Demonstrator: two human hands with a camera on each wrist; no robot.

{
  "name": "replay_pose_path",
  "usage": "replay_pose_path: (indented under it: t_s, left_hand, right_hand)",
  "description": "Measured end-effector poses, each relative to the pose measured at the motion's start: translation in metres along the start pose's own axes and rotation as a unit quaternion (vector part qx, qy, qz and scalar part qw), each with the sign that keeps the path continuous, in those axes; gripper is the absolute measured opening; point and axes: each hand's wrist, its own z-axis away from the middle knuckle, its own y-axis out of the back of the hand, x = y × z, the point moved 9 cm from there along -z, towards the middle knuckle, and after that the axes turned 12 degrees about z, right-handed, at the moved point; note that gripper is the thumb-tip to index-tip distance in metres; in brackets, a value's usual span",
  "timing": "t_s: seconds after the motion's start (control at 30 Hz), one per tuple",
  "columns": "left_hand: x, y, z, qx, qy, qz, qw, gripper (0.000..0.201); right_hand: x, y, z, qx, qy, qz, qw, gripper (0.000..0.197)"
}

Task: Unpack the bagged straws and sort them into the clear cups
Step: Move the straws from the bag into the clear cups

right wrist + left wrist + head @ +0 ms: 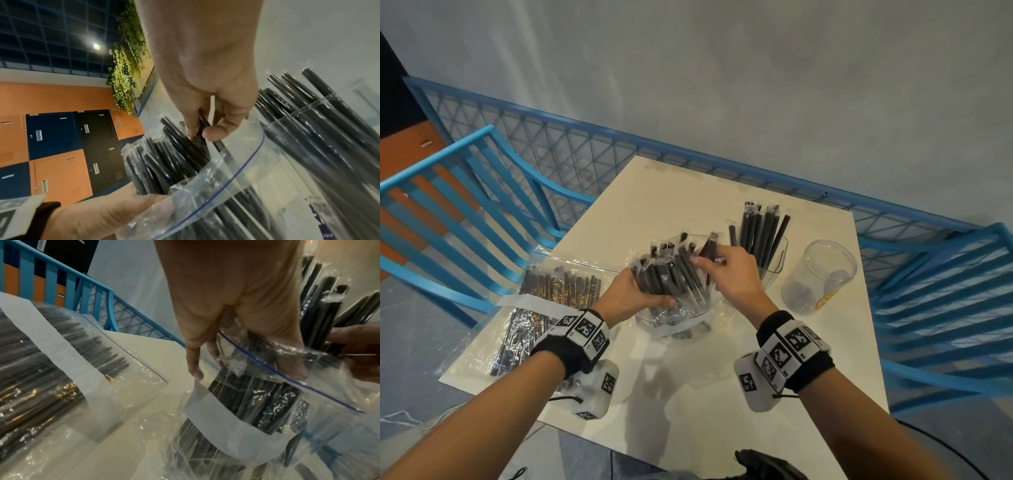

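My left hand (635,296) grips an open clear zip bag (681,308) full of wrapped black straws (671,270), held upright over the white table (671,192). In the left wrist view the fingers (236,331) curl round the bag's blue-lined mouth (287,374). My right hand (722,270) reaches into the bag's top and pinches one black straw (709,245); the right wrist view shows thumb and fingers (218,128) closed on that straw (205,121). Behind the right hand a clear cup (774,260) holds several black straws (760,229). An empty clear cup (822,274) lies tilted at the right.
Two more clear bags of straws (561,284) (513,339) lie flat on the table's left side. Blue slatted chairs (465,212) (945,308) stand left and right, with a blue mesh railing (619,154) behind the table.
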Motion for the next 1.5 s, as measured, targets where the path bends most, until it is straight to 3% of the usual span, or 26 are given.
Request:
replay_pose_path:
  t_s: [0.2,0.33,0.43,0.5,0.7,0.87,0.97,1.1,1.2,1.33,1.5]
  left_hand:
    - [-0.004,0.004,-0.003,0.010,0.016,-0.009,1.000,0.089]
    - [-0.002,0.001,-0.005,0.017,0.022,-0.012,1.000,0.076]
    - [-0.003,-0.001,-0.006,0.013,0.027,-0.024,0.999,0.066]
    - [-0.001,-0.002,-0.007,0.019,0.020,-0.026,0.999,0.061]
    - [0.002,-0.002,-0.005,0.022,0.005,-0.029,0.999,0.055]
    - [-0.004,0.002,-0.003,0.017,0.017,-0.016,1.000,0.068]
    - [-0.002,-0.001,-0.001,0.013,0.018,-0.015,1.000,0.064]
    - [0.000,-0.004,0.002,0.006,0.020,-0.016,1.000,0.059]
    - [-0.001,-0.001,0.003,0.013,0.022,-0.006,1.000,0.069]
    - [-0.001,-0.002,0.004,0.012,0.019,-0.004,1.000,0.074]
    - [0.001,-0.006,0.006,0.005,0.017,-0.006,1.000,0.064]
  right_hand:
    - [-0.014,0.038,-0.012,0.027,0.053,-0.003,0.998,0.018]
    - [-0.013,0.016,-0.011,-0.106,0.075,0.055,0.990,0.014]
    - [-0.004,-0.018,-0.001,-0.218,0.085,0.083,0.969,0.029]
    - [-0.008,-0.030,0.006,-0.239,0.108,0.090,0.961,0.035]
    - [-0.019,-0.019,0.000,-0.143,0.123,0.089,0.978,0.012]
    - [-0.027,0.022,-0.011,-0.080,0.118,0.038,0.989,0.013]
    - [-0.030,0.051,-0.016,-0.028,0.111,0.008,0.993,0.010]
    - [-0.039,0.106,-0.018,0.058,0.112,-0.027,0.992,0.012]
    - [-0.051,0.170,-0.019,0.144,0.130,-0.091,0.977,0.027]
    - [-0.054,0.230,-0.019,0.225,0.137,-0.115,0.958,0.031]
    - [-0.017,0.207,-0.034,0.222,0.074,-0.015,0.972,0.021]
